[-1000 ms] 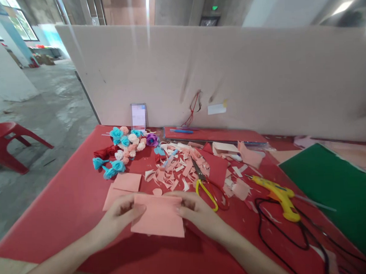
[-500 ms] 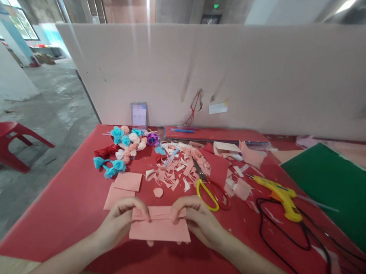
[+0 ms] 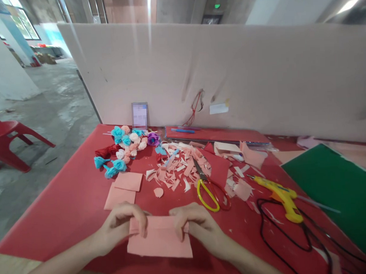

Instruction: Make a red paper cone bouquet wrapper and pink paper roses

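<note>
A pink paper sheet [image 3: 159,243] lies near the front edge of the red table [image 3: 67,202], its top edge folded over. My left hand [image 3: 121,225] pinches the fold at its left end, fingers curled. My right hand [image 3: 193,225] pinches the fold at its right end, fingers bent onto the paper. Both hands press the sheet down against the table.
Two pink squares [image 3: 123,188] lie just beyond the hands. Further back are paper flowers [image 3: 123,149], a heap of pink scraps [image 3: 178,167], yellow-handled scissors [image 3: 205,186], a yellow glue gun [image 3: 279,195] with a black cord [image 3: 284,237], a green sheet [image 3: 337,191] and a board wall [image 3: 228,74].
The sheet's top edge has been folded toward me, and both hands with the sheet have come nearer to the table's front edge.
</note>
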Demonstrator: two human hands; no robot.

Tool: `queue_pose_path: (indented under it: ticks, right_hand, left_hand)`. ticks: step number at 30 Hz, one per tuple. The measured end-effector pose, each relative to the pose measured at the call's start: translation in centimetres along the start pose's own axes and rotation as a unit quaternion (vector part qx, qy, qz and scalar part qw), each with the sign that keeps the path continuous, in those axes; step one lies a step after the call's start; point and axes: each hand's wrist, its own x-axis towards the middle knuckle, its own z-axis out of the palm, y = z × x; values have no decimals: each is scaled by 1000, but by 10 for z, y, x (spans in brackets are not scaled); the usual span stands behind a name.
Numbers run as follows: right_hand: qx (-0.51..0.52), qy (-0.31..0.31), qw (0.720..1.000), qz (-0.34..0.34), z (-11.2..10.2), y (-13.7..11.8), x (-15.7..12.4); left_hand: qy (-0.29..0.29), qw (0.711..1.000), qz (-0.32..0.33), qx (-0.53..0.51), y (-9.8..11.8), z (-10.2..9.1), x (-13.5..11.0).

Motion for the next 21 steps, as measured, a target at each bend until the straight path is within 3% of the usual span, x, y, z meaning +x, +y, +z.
queue_pose_path:
  ticks: [11,14,17,21]
  right_hand:
    - [-33,-90,995,-10,-9,-17,4]
    - [-52,-110,993,1,-11,-16,5]
    - [-60,-143,987,33,-15,-12,6]
    - [-58,-176,982,35,-19,-15,8]
  left_hand:
    - [-102,992,27,76,9,-6,0]
    - [-67,986,41,147,7,-5,1]
    - [-7,977,10,215,2,-1,1]
    - [1,980,3,197,3,3,1]
